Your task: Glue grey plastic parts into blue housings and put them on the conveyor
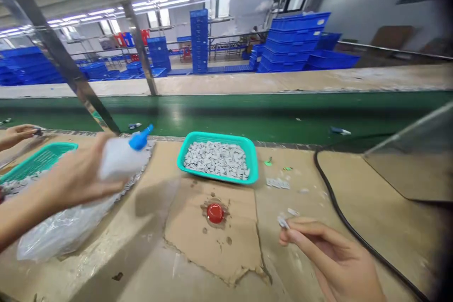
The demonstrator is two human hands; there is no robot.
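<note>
My left hand (83,170), smeared by motion, is wrapped round a white squeeze bottle (120,156) with a blue nozzle, tilted to the upper right above the bench. Between thumb and fingertips, my right hand (329,255) pinches a small pale plastic piece (283,222). A red bottle cap or shallow red dish (215,213) lies on a torn cardboard sheet (191,240), with wet dark stains around it. Behind the cardboard stands a turquoise basket (253,163) full of small white and grey parts (215,158).
A black cable (332,193) curves along the right. Pale strips (278,183) and green bits (269,162) lie beside the basket. At left are a plastic bag (60,236), another green basket (53,155) and a co-worker's hand (17,136). A green conveyor belt (226,113) runs behind.
</note>
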